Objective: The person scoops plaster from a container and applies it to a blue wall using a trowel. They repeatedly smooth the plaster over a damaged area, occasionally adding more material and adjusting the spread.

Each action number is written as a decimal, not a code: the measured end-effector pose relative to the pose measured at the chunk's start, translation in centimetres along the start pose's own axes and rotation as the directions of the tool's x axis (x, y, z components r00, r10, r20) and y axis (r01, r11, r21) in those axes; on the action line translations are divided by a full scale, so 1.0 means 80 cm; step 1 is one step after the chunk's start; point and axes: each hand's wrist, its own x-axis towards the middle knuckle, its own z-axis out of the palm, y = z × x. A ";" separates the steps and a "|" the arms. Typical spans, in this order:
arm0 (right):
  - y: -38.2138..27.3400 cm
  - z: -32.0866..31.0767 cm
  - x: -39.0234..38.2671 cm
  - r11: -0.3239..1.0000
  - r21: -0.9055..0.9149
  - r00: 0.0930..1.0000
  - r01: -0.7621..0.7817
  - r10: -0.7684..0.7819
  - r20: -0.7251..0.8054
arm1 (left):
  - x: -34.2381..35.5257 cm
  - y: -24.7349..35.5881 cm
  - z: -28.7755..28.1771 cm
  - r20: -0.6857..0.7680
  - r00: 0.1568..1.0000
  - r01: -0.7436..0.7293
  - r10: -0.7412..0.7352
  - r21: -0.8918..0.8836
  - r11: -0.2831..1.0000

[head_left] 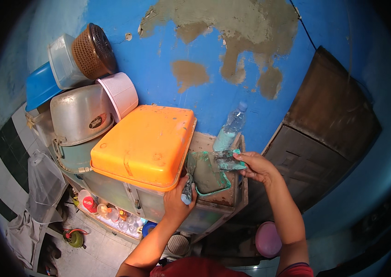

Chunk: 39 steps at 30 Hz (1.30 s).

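Observation:
My right hand grips the edge of a flat, grey-smeared scraper with green showing at its edge. The scraper hangs over the far right part of a shallow green tray, which has grey paste inside. My left hand is closed round the pale blue handle of a putty knife, its blade dark with paste beside the tray's left side. Just behind the scraper stands a clear plastic bottle with pale green contents.
An upturned orange basin covers much of the cabinet top. Stacked pots, including a metal one, crowd the left. Grey patches mark the blue wall behind. A dark wooden door or cupboard stands at right.

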 end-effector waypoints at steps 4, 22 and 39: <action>0.004 0.009 -0.015 0.980 0.198 0.999 0.034 -0.026 -0.043 | -0.003 -0.002 0.004 0.005 1.000 0.003 -0.003 0.012 1.000; -0.275 -0.025 -0.005 0.759 0.234 0.793 0.607 -0.559 -0.243 | 0.006 -0.005 -0.002 -0.031 0.998 -0.057 0.057 -0.003 0.998; -0.460 -0.020 0.085 -0.321 -0.681 -0.139 -0.658 -0.837 0.530 | 0.004 -0.009 -0.004 0.035 0.997 -0.069 0.071 -0.060 0.996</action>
